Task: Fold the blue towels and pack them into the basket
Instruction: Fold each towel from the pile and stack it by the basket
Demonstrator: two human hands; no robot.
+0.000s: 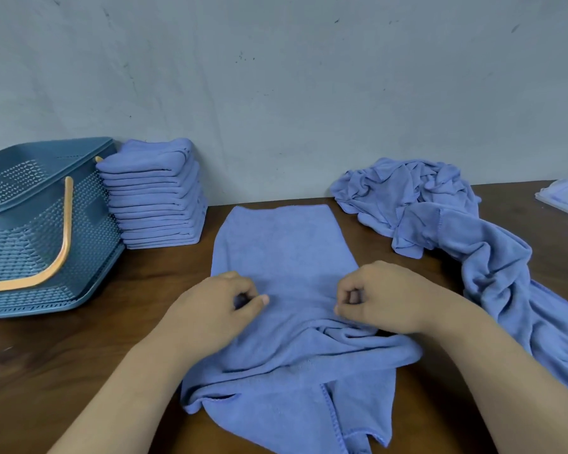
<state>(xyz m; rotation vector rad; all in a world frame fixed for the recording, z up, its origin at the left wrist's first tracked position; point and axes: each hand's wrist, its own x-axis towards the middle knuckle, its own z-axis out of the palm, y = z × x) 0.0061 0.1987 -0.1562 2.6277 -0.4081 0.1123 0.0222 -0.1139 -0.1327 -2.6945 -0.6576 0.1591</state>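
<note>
Left hand [222, 304] and right hand [382, 298] are pinching the towel [276, 244].
The towel is lying beneath both curled hands, right of the basket [89, 231], its near end bunching.

No readable text, label or number shows anywhere

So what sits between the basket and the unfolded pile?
Head view: folded stack beside the basket, then the spread towel's far end, before the unfolded pile.
</note>
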